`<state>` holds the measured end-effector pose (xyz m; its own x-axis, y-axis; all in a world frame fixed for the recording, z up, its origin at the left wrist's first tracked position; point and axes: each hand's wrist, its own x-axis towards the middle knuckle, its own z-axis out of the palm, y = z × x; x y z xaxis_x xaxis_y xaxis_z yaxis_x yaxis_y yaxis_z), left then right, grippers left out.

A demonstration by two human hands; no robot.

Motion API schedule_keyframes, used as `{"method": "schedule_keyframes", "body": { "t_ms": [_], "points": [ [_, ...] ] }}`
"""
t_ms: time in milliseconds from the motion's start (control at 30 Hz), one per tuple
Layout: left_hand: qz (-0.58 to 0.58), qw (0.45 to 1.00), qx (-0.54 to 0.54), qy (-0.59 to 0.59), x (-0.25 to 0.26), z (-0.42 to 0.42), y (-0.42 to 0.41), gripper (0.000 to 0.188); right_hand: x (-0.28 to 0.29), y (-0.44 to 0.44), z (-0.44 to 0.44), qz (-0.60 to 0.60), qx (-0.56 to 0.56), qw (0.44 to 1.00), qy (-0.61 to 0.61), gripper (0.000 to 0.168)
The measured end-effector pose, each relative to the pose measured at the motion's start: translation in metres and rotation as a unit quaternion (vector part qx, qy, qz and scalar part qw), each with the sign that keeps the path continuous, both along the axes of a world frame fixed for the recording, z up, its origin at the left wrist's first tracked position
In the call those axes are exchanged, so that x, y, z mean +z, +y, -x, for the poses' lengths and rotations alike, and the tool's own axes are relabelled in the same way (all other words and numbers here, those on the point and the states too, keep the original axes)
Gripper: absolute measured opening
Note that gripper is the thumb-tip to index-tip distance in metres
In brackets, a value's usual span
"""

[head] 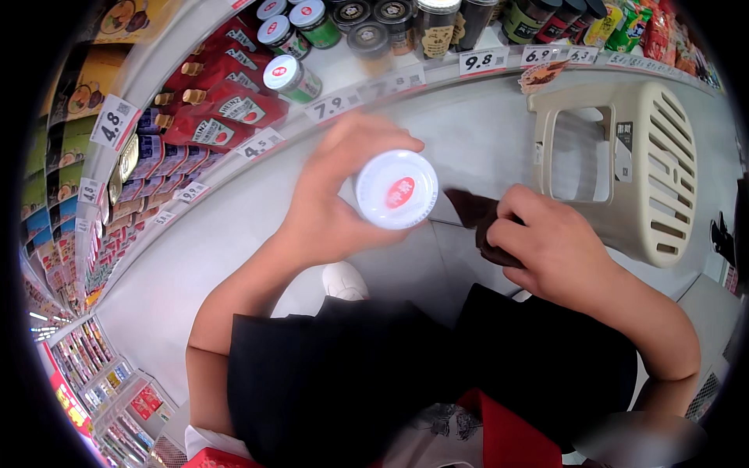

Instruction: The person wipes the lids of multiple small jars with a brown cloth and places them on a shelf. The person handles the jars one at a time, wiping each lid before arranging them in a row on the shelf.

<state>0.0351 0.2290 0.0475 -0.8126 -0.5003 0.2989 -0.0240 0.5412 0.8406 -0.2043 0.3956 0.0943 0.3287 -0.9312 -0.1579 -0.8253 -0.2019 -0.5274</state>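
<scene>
My left hand (333, 193) grips a jar with a white lid (397, 189), its top turned up towards me and its body mostly hidden under the lid. To the right of it, my right hand (544, 240) is closed around a dark brown cloth (488, 228); one corner of the cloth sticks out towards the jar without touching it. On the shelf beyond my left hand stands a similar white-lidded jar (292, 78), tilted in the view, with more such jars behind it.
A beige plastic stool (632, 169) lies or stands at the right. Curved shelving holds ketchup pouches (216, 117), dark-lidded jars (393, 23) and snack bags (629, 26), with price tags (483, 61) along its edge. A white shoe (344, 282) shows on the grey floor below.
</scene>
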Motion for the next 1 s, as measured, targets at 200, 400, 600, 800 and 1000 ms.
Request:
{"method": "schedule_keyframes", "body": {
  "t_ms": [200,400,600,800,1000],
  "points": [
    [0.018,0.999,0.033,-0.009,0.020,-0.001,0.016,0.063,0.034,-0.013,0.018,-0.043,-0.030,0.995,-0.087,0.035],
    [-0.038,0.997,0.060,0.021,0.014,-0.011,0.013,0.063,0.062,-0.045,0.021,-0.042,-0.041,0.996,-0.068,0.031],
    [-0.047,0.997,0.049,0.026,0.008,-0.010,-0.012,0.062,0.079,-0.073,0.022,-0.039,-0.107,0.988,-0.107,0.031],
    [-0.002,1.000,0.025,0.019,-0.004,-0.005,-0.040,0.062,0.077,-0.062,0.028,-0.027,-0.186,0.980,-0.073,0.032],
    [-0.006,0.999,0.000,0.032,-0.017,0.012,-0.051,0.065,0.065,-0.048,0.036,-0.020,-0.214,0.971,-0.106,0.034]
  ]
}}
